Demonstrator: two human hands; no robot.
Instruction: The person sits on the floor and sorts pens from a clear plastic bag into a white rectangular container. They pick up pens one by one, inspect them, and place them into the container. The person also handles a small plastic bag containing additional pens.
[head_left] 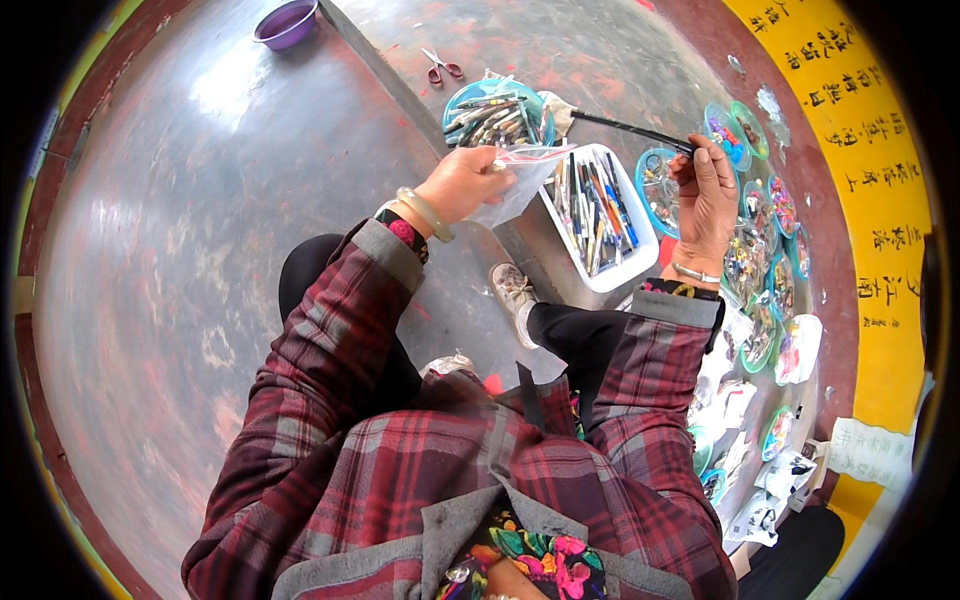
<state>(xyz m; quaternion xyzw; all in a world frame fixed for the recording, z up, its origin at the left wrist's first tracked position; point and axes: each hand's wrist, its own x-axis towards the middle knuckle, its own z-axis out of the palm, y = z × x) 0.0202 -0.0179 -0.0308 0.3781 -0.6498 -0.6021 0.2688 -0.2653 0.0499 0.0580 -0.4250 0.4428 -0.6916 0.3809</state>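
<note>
My left hand is closed on a clear zip bag with a red strip along its mouth. The bag hangs beside a white plastic tub full of pens. My right hand, raised over the tub's right side, pinches one end of a long thin dark stick. That stick slants away to the left, its far end meeting a pale, cloth-like piece; whether the two are joined I cannot tell. Behind the bag stands a round blue basket heaped with more pens.
Red-handled scissors lie on the grey floor beyond the blue basket. A purple basin sits far left. Several round baskets of small colourful items line the right side, with white plastic bags among them. A yellow wall panel rises behind.
</note>
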